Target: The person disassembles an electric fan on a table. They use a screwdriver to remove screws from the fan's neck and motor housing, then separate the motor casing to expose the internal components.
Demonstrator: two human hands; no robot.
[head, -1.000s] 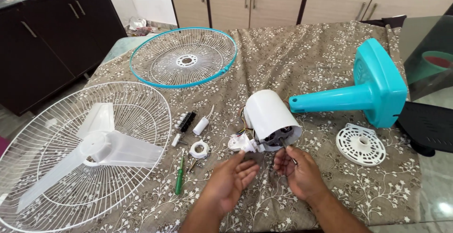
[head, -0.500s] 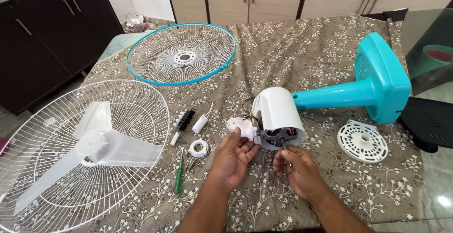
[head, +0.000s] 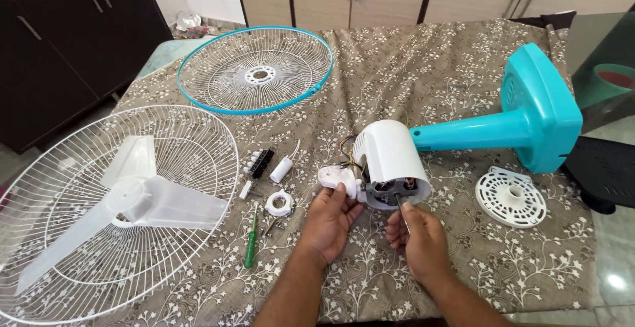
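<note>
right hand (head: 417, 234) edged up, pinching motor shaft (head: 399, 201)

No packages, labels, signs or screens show anywhere here; nothing on the cloth-covered table, the cabinets or the fan parts carries any readable marking.

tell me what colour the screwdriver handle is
Green, seen in the head view: the slim plastic-handled screwdriver.
</note>
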